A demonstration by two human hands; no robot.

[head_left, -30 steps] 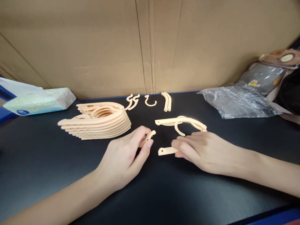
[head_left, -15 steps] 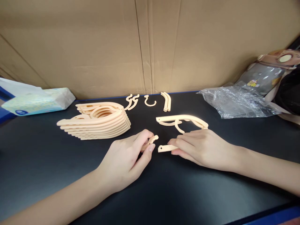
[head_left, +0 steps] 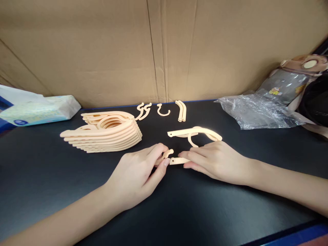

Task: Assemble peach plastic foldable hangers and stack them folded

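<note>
My left hand (head_left: 135,176) pinches a small peach plastic piece (head_left: 167,153) between thumb and fingers, low over the black table (head_left: 51,184). My right hand (head_left: 217,160) grips a straight peach arm piece (head_left: 176,160), whose free end sits almost against the left hand's piece. Just behind my right hand lies a partly assembled peach hanger (head_left: 194,132) with a hook curling under it.
A stack of several peach hangers (head_left: 102,135) lies at the left. Loose hooks (head_left: 164,110) and arm pieces (head_left: 181,110) sit by the cardboard wall (head_left: 164,48). A tissue pack (head_left: 38,109) is far left; crumpled clear plastic (head_left: 256,111) and a bottle (head_left: 292,82) are at the right.
My right hand has slid the arm piece leftward until its end nearly meets the piece in my left hand. My left hand has shifted slightly to the right.
</note>
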